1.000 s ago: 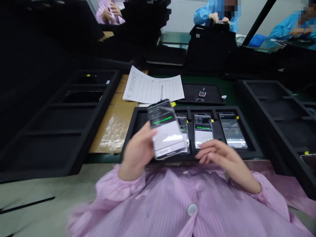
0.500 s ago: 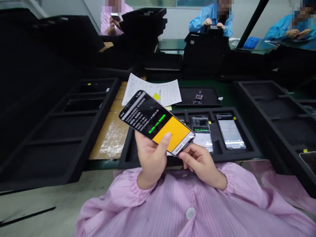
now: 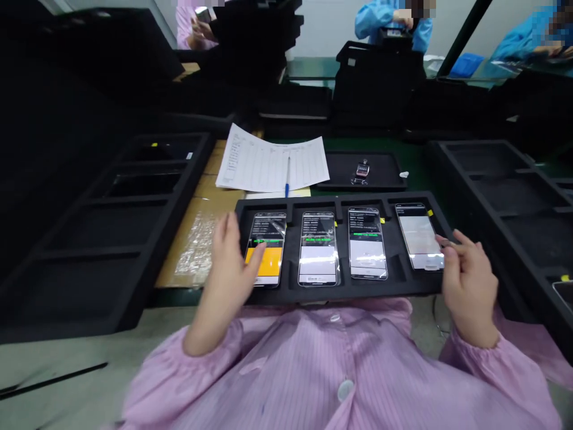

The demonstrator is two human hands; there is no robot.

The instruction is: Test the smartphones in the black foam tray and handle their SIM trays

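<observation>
A black foam tray (image 3: 277, 294) lies before me with several lit phones in its slots. At its left end rests the phone with an orange lower screen (image 3: 271, 263). My left hand (image 3: 230, 263) is beside that phone, fingers stretched and thumb apart, holding nothing; the thumb overlaps the phone's left edge in view. Beside the rightmost phone (image 3: 418, 236), which has a pale grey screen, my right hand (image 3: 470, 286) has its fingers curled, thumb against the index finger. What they pinch, if anything, is hidden. Two phones with white lower screens (image 3: 318, 263) (image 3: 367, 257) lie between.
Behind the tray are printed sheets (image 3: 268, 164) with a blue pen (image 3: 287, 179), and a small tray (image 3: 385, 164) holding a watch-like device (image 3: 362, 171). Large foam trays (image 3: 134, 263) (image 3: 505, 191) flank the place. Dark stacked trays (image 3: 376, 83) stand behind; co-workers sit beyond.
The orange-screen phone has gone from my left hand down into the tray's left slot. My left hand has opened and moved left; my right hand has moved right to the tray's far end.
</observation>
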